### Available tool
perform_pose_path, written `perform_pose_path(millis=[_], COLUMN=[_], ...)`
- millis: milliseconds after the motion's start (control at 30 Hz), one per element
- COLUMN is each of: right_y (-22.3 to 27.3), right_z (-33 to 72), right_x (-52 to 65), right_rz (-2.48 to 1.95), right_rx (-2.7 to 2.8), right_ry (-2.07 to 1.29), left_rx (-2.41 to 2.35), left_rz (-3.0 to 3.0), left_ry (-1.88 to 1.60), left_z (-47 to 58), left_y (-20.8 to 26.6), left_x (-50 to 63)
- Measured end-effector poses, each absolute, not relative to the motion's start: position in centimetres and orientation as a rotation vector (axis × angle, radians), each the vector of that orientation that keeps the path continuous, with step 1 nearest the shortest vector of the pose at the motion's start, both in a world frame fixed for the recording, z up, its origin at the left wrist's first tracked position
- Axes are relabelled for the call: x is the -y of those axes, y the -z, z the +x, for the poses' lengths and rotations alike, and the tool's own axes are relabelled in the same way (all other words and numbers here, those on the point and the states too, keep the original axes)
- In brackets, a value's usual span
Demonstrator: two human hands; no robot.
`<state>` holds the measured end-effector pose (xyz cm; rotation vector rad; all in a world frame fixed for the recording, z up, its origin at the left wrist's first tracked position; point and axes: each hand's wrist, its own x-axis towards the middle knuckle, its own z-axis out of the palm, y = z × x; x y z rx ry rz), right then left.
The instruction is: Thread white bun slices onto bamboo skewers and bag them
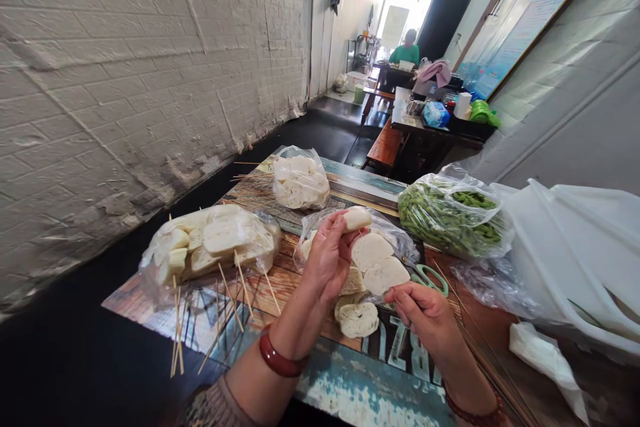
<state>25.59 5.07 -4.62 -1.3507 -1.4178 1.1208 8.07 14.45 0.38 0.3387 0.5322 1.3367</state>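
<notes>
My left hand (333, 250) is raised over the table and closed on a pale, spongy food slice (358, 219), which sticks out past the fingertips. Below it, similar white slices (386, 275) lie loose beside an open clear bag. My right hand (423, 310) is closed in a pinch just in front of these slices; what sits between its fingers is too small to make out. Green-handled scissors (431, 279) lie behind the right hand. On the left, a clear bag of white slices (225, 237) has thin wooden skewers (241, 283) sticking out toward me.
Another bag of white slices (300, 180) stands at the table's far side. A bag of green vegetables (450, 217) and white plastic bins (575, 247) crowd the right. Loose skewers (493, 373) and a crumpled tissue (545, 360) lie near my right arm. A person in green (406, 53) sits far back.
</notes>
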Motion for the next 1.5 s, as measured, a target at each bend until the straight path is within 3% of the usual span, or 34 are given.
perform_pose_path(millis=[1500], right_y=[5.4], right_z=[24.7], right_x=[-5.5], right_rz=[-1.391], right_rx=[1.382], right_ry=[-1.017], left_rx=[-0.57], left_rz=[0.437], left_ry=[-1.362], left_z=[9.3], left_y=[0.4], left_x=[-13.6])
